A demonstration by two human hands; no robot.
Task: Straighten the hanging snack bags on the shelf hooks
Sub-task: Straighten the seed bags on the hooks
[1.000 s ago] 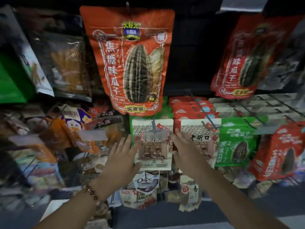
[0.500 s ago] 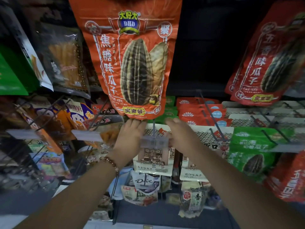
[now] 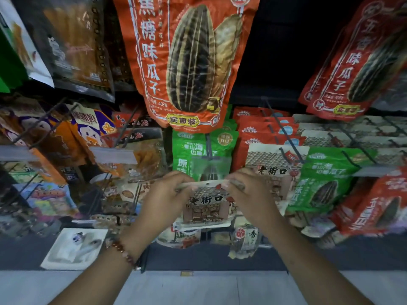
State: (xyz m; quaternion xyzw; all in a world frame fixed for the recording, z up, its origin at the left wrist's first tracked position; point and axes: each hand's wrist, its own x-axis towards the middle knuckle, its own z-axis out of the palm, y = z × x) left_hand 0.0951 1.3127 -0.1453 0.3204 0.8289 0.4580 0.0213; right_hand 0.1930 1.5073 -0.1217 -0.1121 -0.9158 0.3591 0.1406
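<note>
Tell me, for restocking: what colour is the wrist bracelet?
Reddish-brown beads, bracelet, head view.

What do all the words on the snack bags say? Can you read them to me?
"焦糖味瓜子", "408克" and "实惠装": big orange bag up top.
"五香味瓜子": red bag, upper right.
"老街口": beige bag that the left hand and right hand pinch by its top corners.
"老街口": beige bag on the hook behind.
"香": small pack below.
Green bags and everything else: too blurred.

left hand (image 3: 164, 200), right hand (image 3: 247, 198), pinching snack bag (image 3: 207, 205)
</note>
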